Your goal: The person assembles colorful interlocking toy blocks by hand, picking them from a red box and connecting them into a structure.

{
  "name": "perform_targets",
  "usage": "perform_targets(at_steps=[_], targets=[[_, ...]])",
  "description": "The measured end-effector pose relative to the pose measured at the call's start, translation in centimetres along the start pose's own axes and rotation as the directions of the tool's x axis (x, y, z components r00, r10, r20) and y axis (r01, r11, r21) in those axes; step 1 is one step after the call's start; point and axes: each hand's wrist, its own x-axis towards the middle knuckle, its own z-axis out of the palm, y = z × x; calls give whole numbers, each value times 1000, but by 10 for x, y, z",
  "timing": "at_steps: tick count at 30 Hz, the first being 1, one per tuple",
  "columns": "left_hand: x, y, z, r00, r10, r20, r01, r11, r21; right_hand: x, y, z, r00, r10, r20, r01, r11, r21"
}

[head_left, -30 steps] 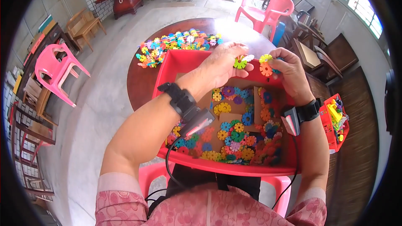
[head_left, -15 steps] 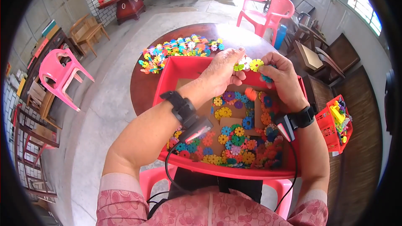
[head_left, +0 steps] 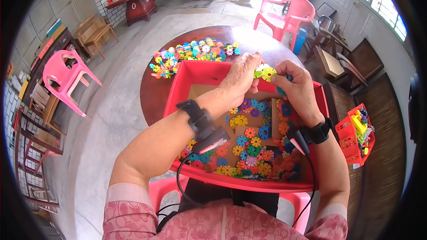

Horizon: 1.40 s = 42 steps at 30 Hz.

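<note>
Above the red bin (head_left: 178, 90), my two hands meet at a short row of slotted flower-shaped plastic discs. My left hand (head_left: 240, 78) is closed around the white and yellow-green end, its fingers partly covering the pieces. My right hand (head_left: 297, 85) pinches the edge of the yellow flower disc (head_left: 267, 74) between thumb and finger. A teal disc (head_left: 281, 90) is tucked in the right hand's curled fingers. Below, many loose discs (head_left: 253, 150) in several colours lie over cardboard in the bin, with an orange-red disc (head_left: 250, 132) on the middle piece.
A cluster of joined discs (head_left: 195, 53) rests on the round brown table (head_left: 151, 93) beyond the bin. To the right stands a red basket (head_left: 347, 135) of plastic toys. Pink chairs (head_left: 289, 13) stand around, and cables hang from both wrist devices.
The blurred orange disc below my hands is gone from the air, and an orange-red one now lies on the cardboard. My hands have drawn closer together around the joined discs.
</note>
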Motion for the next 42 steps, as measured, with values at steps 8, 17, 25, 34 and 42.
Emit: perform_targets(at_steps=[8, 17, 25, 34, 42], targets=[[2, -2, -2, 999, -43, -13, 42, 998, -51, -2, -2, 3, 999, 13, 45, -15, 999, 37], [-2, -1, 4, 999, -5, -52, 3, 999, -35, -9, -12, 9, 987, -158, 9, 158, 979, -129], [3, 2, -3, 998, -44, 37, 44, 999, -12, -7, -12, 4, 983, -182, -7, 179, 973, -144], [8, 15, -9, 977, -165, 138, 152, 983, 105, -6, -13, -6, 981, -191, 24, 193, 966, -174], [0, 16, -4, 982, -107, 156, 101, 994, 44, -7, -16, -2, 973, -229, 32, 231, 954, -190]])
